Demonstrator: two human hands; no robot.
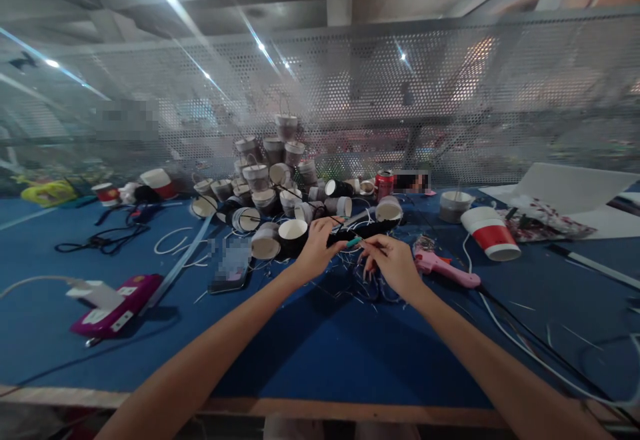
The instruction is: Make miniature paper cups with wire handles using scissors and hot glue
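Note:
My left hand is closed, its thumb and fingertips at one end of a small teal piece whose kind I cannot make out. At the other end of this piece, my right hand pinches with thumb and forefinger. Just beyond the fingertips lies a fuzzy black strip. A black-wrapped paper cup rests on its side left of my left hand. Wire scraps and what look like scissors lie beneath my right hand, partly hidden.
Behind my hands, several grey-wrapped cups are piled up. A pink glue gun with its cord lies right, near a red-and-white cup. Left are a phone and a purple power strip. A red can stands behind.

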